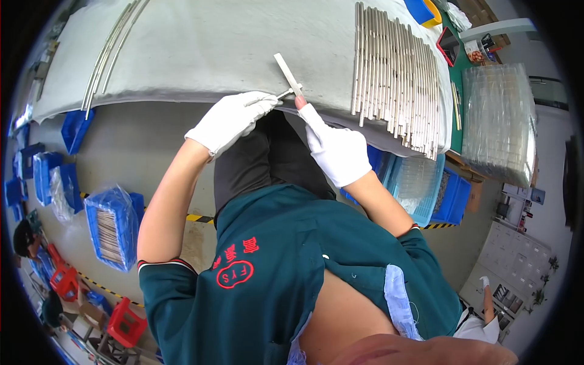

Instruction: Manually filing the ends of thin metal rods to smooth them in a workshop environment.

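The left hand (pixel 234 120), in a white knit glove, is closed, pinching a short thin metal rod (pixel 285 94) at the near edge of the grey felt-covered table (pixel 213 48). The right hand (pixel 336 148), also gloved, grips a flat pale steel file (pixel 288 73) slanted against the rod's tip. A row of long polished metal tubes (pixel 395 91) lies toward the table's right edge, with 3 or so thin curved rods (pixel 109 52) near its left edge. Blue plastic bins (pixel 112 228) stand on the grey floor.

White gloves – left hand (pixel 233 120), right hand (pixel 336 149), teal short-sleeved shirt, red-trimmed cuffs
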### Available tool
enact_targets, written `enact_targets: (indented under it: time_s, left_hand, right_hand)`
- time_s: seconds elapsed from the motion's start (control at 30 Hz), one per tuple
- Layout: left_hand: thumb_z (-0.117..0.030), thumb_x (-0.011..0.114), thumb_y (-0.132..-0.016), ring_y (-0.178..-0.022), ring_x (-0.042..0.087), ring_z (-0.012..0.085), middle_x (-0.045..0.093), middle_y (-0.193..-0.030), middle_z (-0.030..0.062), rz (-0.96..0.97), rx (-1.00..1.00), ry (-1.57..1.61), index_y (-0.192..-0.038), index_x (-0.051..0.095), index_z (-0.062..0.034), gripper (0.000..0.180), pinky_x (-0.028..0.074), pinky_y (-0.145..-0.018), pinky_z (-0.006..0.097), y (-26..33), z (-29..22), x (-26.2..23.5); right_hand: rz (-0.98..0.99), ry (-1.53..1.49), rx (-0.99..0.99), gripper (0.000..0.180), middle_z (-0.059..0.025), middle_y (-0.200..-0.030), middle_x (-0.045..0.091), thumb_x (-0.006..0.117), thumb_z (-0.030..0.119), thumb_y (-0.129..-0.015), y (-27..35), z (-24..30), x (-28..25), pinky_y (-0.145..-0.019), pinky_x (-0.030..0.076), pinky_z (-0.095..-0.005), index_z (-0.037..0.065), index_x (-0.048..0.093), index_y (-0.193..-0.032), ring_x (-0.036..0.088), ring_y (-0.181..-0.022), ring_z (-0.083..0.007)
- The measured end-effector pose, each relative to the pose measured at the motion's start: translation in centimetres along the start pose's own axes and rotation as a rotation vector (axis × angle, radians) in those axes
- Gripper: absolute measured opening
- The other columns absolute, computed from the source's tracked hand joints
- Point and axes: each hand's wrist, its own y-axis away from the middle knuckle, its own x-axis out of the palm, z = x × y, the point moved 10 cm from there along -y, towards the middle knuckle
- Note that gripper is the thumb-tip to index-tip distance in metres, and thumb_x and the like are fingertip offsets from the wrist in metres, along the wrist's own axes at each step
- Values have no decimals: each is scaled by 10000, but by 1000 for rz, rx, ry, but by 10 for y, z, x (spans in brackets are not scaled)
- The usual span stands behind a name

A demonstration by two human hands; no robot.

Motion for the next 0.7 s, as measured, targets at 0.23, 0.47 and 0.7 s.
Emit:
enact_targets:
  time_s: [0.23,0.47,0.7]
  left_hand:
    - [-255,529,-895,-579,407,71,572,-774,-14,-11,15,16,-1116,611,-43,317,372,-546,220,1,4,3]
    - [-237,487,-930,-437,321,19,509,-657,-34,-133,90,136,-1062,588,-63,241,241,-396,183,2,7,19]
    - [-206,446,-956,-417,294,9,529,-643,-27,-182,199,466,-1114,553,-36,256,202,-375,181,-3,15,39]
  right_hand:
    - [116,52,2,546,-20,-421,404,577,90,-793,16,1,0,-343,351,-299,197,472,-1319,438,-324,-175]
    - [14,57,-79,531,-61,-529,547,536,153,-835,12,-10,14,-373,412,-330,73,399,-1343,498,-367,-182]
    - [-31,32,-107,403,-82,-811,581,572,126,-804,14,3,-4,-356,371,-301,60,495,-1194,468,-350,-164]
